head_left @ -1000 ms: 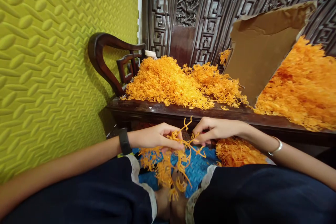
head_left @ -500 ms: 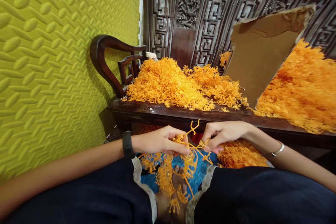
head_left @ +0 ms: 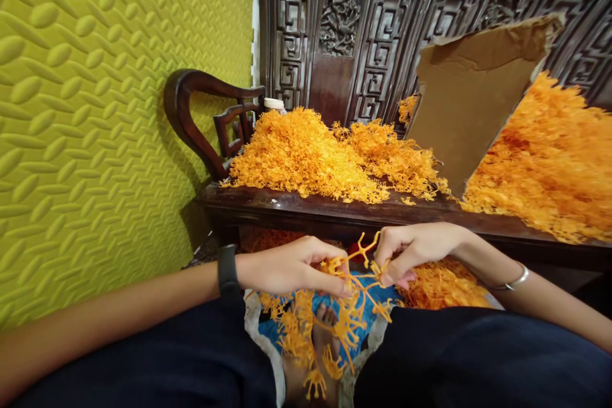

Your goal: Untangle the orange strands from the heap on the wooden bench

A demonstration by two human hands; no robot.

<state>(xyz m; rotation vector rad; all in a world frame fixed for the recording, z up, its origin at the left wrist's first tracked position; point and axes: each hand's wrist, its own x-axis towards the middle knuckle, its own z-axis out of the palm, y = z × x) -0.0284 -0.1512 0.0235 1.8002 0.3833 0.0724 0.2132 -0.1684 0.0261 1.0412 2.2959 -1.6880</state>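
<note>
Between my knees hangs a tangle of orange branched plastic sprigs point(head_left: 348, 325), with thin stems and small clawed tips. My left hand point(head_left: 303, 266), closed with thumb against fingers, grips the bunch from the left. Close by on the right, my right hand point(head_left: 415, 251) pinches an end of the same sprigs between thumb and fingertips. One forked stem sticks up between the two hands. Part of what lies inside each grip is hidden by the fingers.
A dark carved wooden bench point(head_left: 296, 209) bears a heap of orange sprigs point(head_left: 306, 153). An upright cardboard sheet point(head_left: 463, 102) stands before a larger orange pile point(head_left: 559, 166). More pieces point(head_left: 444, 284) lie below the bench. A yellow textured wall point(head_left: 119, 140) rises on the left.
Both hands sit slightly lower in view, still on the sprigs. My right hand has shifted a little to the right, and the upright forked stem leans further that way.
</note>
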